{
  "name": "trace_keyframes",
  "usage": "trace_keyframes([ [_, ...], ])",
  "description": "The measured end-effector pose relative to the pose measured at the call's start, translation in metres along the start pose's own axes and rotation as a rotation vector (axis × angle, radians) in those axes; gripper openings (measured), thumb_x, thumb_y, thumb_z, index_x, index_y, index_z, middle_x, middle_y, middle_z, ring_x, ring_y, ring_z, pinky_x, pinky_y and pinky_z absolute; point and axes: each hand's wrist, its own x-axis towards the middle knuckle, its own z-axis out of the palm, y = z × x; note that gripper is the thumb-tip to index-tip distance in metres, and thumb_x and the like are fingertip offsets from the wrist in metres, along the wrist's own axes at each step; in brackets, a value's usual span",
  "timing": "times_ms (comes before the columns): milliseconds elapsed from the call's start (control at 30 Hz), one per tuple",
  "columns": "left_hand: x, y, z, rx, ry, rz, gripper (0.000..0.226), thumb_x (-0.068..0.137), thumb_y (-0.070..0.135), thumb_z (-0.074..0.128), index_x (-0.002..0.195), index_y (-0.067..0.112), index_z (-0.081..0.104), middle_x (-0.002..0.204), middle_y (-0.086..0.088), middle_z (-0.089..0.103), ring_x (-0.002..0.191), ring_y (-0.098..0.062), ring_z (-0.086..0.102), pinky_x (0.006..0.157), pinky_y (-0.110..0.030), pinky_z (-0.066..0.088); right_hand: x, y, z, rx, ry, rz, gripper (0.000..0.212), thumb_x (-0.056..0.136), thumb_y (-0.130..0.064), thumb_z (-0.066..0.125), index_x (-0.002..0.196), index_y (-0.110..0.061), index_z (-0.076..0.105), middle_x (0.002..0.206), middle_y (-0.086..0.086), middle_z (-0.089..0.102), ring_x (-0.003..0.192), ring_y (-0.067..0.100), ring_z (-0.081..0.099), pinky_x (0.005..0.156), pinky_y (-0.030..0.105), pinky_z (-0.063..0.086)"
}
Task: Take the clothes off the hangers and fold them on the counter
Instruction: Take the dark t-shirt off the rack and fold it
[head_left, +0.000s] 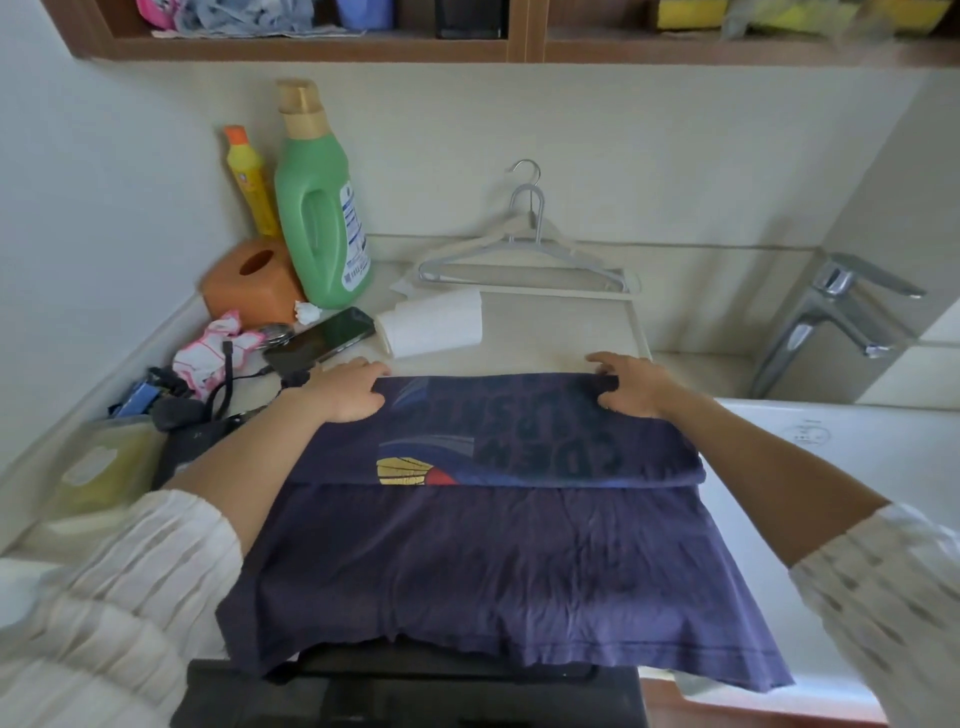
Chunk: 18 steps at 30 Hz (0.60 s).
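At shirt's (498, 545) far fold, both hands.

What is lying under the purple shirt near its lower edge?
A black object shows below the purple shirt hem; how far it continues beneath is covered. Elsewhere the shirt hides the counter.

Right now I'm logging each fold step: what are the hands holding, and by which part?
Both hold the purple T-shirt at its folded far edge: the left hand grips the left corner, the right hand the right corner.
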Motion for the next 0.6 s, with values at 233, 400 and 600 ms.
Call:
trace_keyframes([
  [233, 0.013, -0.003, -0.012, 0.11, -0.041, -0.013, 0.027, 0.084, 0.028, 0.057, 0.109, 0.016, 0.057, 0.118, -0.006, 0.059, 0.103, -0.025, 0.056, 0.08, -0.032, 0.046, 0.011, 0.005, -0.006, -0.095, -0.063, 0.047, 0.034, 0.08, -0.028, 0.063, 0.112, -0.018, 0.063, 0.106, 0.005, 0.063, 0.099, 0.027, 0.055, 0.093, 0.041, 0.04],
  [400, 0.015, -0.001, -0.028, 0.178, 0.114, -0.029, 0.035, 0.092, 0.038, 0.055, 0.117, 0.014, 0.058, 0.118, -0.009, 0.056, 0.108, -0.03, 0.055, 0.082, -0.037, 0.044, 0.013, -0.001, -0.012, -0.229, 0.008, 0.031, 0.022, 0.08, -0.023, 0.06, 0.101, -0.018, 0.063, 0.095, 0.003, 0.061, 0.096, 0.025, 0.054, 0.084, 0.035, 0.029],
  [600, 0.015, 0.008, -0.055, 0.214, 0.545, -0.042, 0.016, 0.094, 0.016, 0.051, 0.108, 0.011, 0.057, 0.111, -0.01, 0.061, 0.104, -0.035, 0.051, 0.074, -0.039, 0.04, 0.023, -0.011, -0.046, -0.296, 0.341, 0.049, 0.032, 0.081, -0.018, 0.055, 0.113, -0.025, 0.054, 0.102, 0.006, 0.068, 0.1, 0.029, 0.06, 0.104, 0.036, 0.026],
])
